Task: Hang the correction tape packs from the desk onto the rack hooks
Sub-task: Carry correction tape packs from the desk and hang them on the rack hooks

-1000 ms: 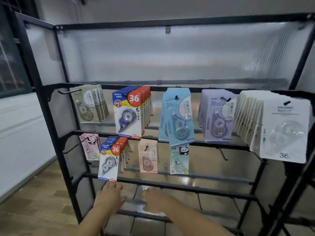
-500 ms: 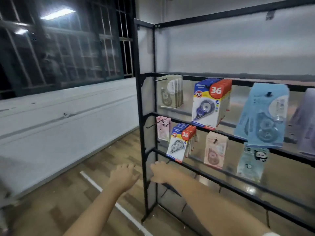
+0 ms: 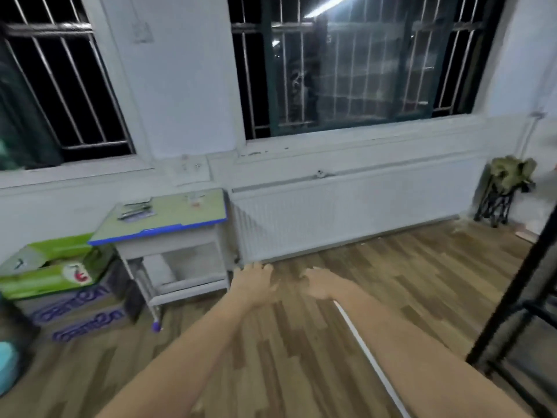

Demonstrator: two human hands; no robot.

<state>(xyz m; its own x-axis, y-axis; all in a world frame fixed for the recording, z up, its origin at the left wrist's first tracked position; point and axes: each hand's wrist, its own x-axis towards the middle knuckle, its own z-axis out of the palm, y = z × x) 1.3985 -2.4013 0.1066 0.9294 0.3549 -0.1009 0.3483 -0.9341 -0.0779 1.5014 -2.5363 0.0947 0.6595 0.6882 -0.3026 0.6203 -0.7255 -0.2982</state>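
A long white panel radiator [image 3: 346,212] runs along the wall beyond both hands, under a barred dark window [image 3: 355,64]. The wood-plank floor [image 3: 301,342] lies beneath the outstretched arms, with a thin white strip [image 3: 366,354] on it just right of the right forearm. The black metal rack frame [image 3: 512,312] cuts in at the far right of the right hand, only its leg and lower bars in view. Left of the left hand stands the small desk with a pale green top and blue edge [image 3: 168,218]; a few flat items on its surface [image 3: 135,211] are too blurred to tell whether they are the correction tape packs. Further left sit stacked cardboard boxes, green over purple-printed [image 3: 60,285]. A folded olive chair [image 3: 506,185] rests in the far right corner.

The left hand [image 3: 254,282] reaches forward with fingers loosely spread (holding nothing). The right hand [image 3: 321,282], just beside it, is likewise extended and empty.
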